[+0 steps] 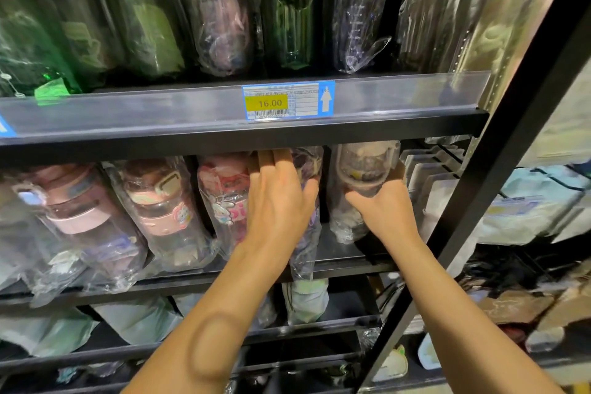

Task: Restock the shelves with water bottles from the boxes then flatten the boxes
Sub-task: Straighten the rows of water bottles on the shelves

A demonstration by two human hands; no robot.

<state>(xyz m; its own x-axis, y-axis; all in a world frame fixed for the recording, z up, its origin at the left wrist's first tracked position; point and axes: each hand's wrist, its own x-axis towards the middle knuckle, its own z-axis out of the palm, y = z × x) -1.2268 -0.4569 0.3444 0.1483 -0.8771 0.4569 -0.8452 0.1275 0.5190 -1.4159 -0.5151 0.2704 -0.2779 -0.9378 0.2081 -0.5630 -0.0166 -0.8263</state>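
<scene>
Seating bagged bottle point(367, 166) on mid shelf point(351, 265): right grip point(387, 214) clasped its body below lid; left grip point(281, 201) lay flat on adj. bottle point(307, 249). Prob. light, rigid; film slippery (hold body, not bag).

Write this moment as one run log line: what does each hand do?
step: restocking | left hand: flat on purple bottle | right hand: grips brown bottle | place: middle shelf

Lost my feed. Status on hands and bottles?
Left hand flat against purple bagged bottle. Right hand grips brown-capped bottle. Both on shelf, nothing in the way.
</scene>
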